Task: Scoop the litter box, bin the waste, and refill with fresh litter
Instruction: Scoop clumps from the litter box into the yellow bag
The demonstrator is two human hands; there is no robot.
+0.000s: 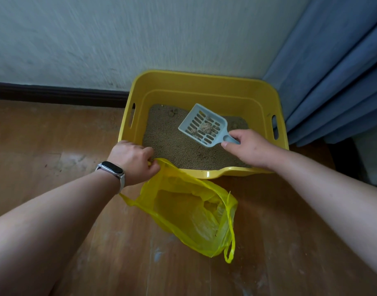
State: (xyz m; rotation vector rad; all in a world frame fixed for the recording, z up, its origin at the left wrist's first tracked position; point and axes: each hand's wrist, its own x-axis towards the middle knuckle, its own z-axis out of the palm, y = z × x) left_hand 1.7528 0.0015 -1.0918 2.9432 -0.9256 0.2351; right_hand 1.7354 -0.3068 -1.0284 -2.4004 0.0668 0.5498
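Note:
A yellow litter box (196,82) stands on the floor against the wall, filled with tan litter (172,144). My right hand (249,147) grips the handle of a pale blue slotted scoop (201,122), held above the litter with a clump (206,127) and small bits on it. My left hand (133,161), with a watch on the wrist, pinches the rim of a translucent yellow plastic bag (189,212). The bag hangs open in front of the box's near edge and lies on the floor with some waste inside.
A wooden floor (55,146) extends left and toward me. A white wall (119,39) with a dark baseboard runs behind the box. Blue curtains (332,71) hang at the right, close to the box's right side.

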